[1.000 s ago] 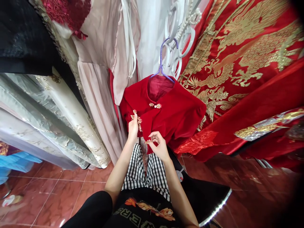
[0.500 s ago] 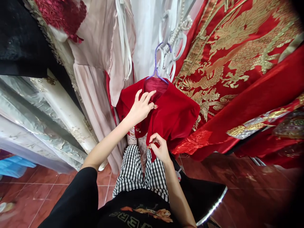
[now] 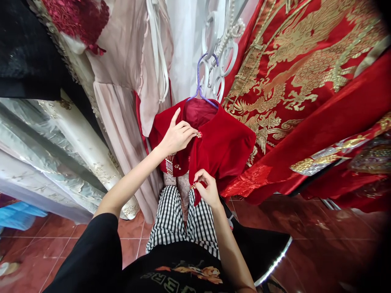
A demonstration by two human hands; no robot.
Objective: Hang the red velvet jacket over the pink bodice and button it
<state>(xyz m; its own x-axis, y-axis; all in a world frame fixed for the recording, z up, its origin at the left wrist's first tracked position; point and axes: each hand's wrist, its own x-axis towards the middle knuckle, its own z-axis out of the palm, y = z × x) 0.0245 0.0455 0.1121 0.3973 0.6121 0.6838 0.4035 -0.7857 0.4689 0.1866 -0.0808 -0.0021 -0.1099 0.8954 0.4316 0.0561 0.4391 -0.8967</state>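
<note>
A short red velvet jacket (image 3: 226,138) hangs on a purple hanger (image 3: 199,81) in front of me. My left hand (image 3: 179,136) reaches across its upper front, thumb and fingertips pinched at the beaded button (image 3: 199,134) near the neckline, with the index finger raised. Lower down, my right hand (image 3: 208,190) pinches the bottom of the front edge at another beaded button (image 3: 193,186), pulling that corner towards me. Beaded tassels (image 3: 170,165) dangle below my left wrist, beside a small ornament (image 3: 177,166).
Pale pink (image 3: 113,101) and white dresses (image 3: 82,142) hang close on the left. Red garments with gold dragon embroidery (image 3: 293,65) crowd the right. Behind the hanger stands a white ring-patterned frame (image 3: 210,32). A black item with a bright edge (image 3: 259,252) is at lower right.
My left hand's fingers have drawn together from a spread pose onto the upper button, one finger still raised. My right hand keeps its pinch at the lower edge, almost unmoved.
</note>
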